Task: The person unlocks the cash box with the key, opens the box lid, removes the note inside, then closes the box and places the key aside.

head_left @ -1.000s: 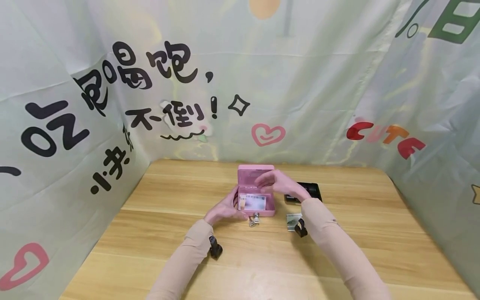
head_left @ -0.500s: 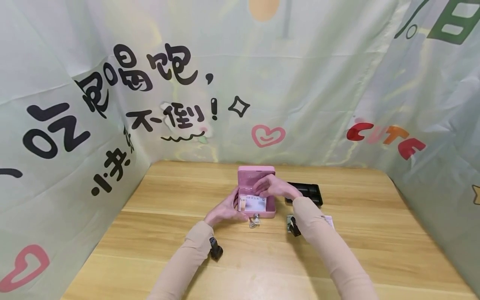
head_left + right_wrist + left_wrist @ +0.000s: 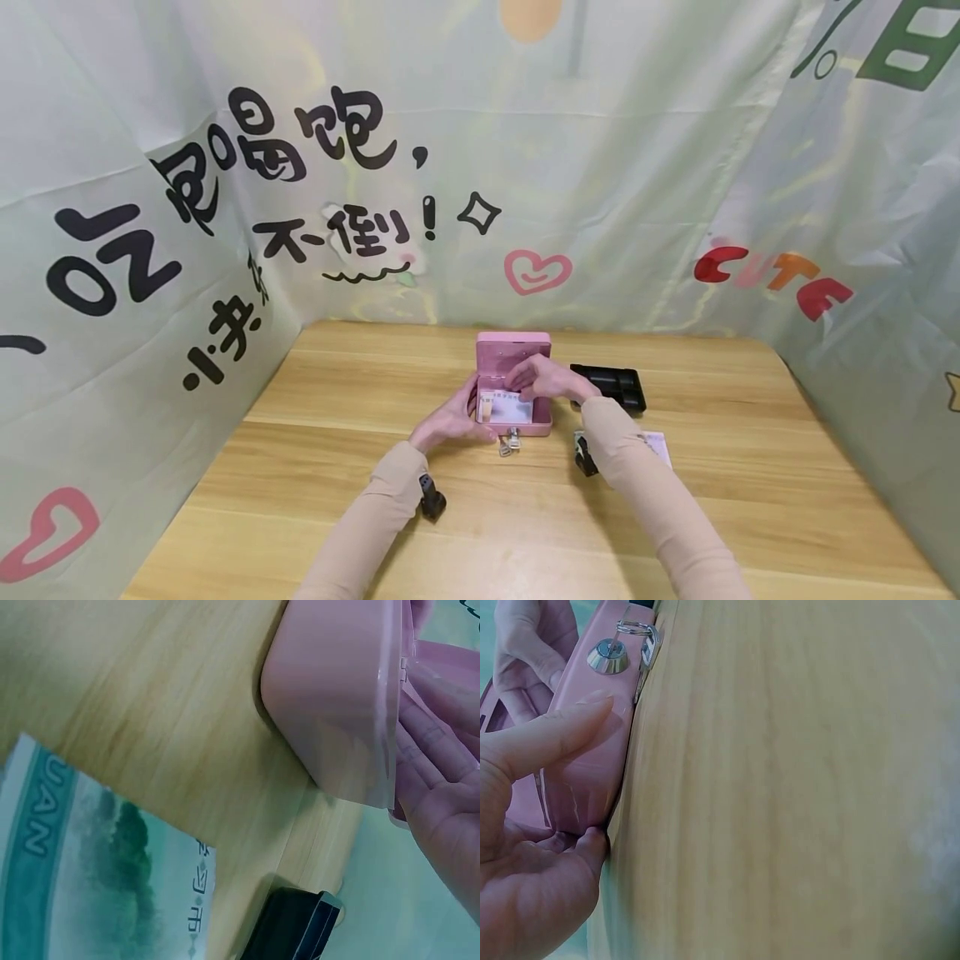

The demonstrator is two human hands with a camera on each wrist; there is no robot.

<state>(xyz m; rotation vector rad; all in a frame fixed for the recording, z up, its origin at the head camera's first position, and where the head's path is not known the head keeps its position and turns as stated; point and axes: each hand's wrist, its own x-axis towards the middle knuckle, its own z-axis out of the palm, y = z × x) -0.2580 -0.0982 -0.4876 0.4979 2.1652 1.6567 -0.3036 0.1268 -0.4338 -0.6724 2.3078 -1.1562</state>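
A pink cash box [image 3: 536,431] stands with its lid [image 3: 513,340] raised. My left hand [image 3: 450,419] grips the box's left end; in the left wrist view the thumb [image 3: 562,731] lies on the front wall and the fingers curve around the corner. On that front wall is a round lock [image 3: 607,657] with a key in it and a key ring [image 3: 651,645] hanging from it. Paper notes [image 3: 510,408] lie inside the box. My right hand [image 3: 546,377] reaches in over them, its fingers extended past the wall in the right wrist view; their tips are hidden there.
A black compartment tray [image 3: 630,390] sits just right of the box. Nearer me, partly under the right forearm, lie printed paper notes [image 3: 658,444]; one green note [image 3: 120,855] shows closely in the right wrist view. Printed fabric [image 3: 637,167] hangs around the wooden table [image 3: 525,533].
My right hand has moved slightly left and down into the box, and its forearm has shifted left, uncovering more of the black tray and a loose note. The left hand stays put.
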